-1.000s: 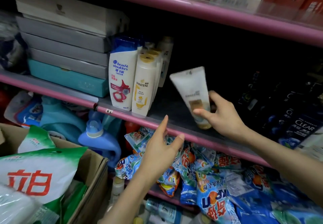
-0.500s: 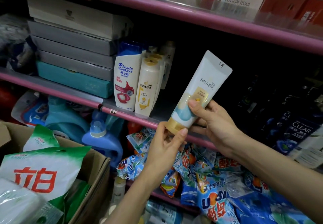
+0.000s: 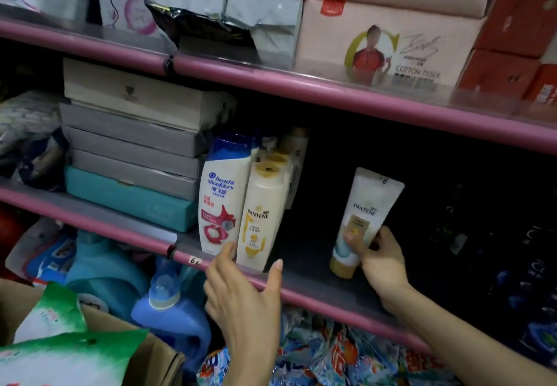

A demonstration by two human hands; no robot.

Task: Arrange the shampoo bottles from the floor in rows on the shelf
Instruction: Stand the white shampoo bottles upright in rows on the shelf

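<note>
You are facing retail shelving in a small shop. Take the pink-edged shelf [image 3: 316, 292] as your landmark: branded shampoo bottles [image 3: 238, 201] stand on it in rows, a handwritten price mark [image 3: 195, 261] sits on its rail (digits partly legible), tissue cartons [image 3: 388, 45] stack above it, and detergent jugs [image 3: 168, 313] crowd below it.

Left hand [image 3: 241, 292] spread, right hand [image 3: 381, 260] gripping

open shelf gap [image 3: 304, 244] between pantene bottle [image 3: 260, 219] and held tube [image 3: 366, 213], dark bottles [image 3: 494, 235] crowding right
</note>
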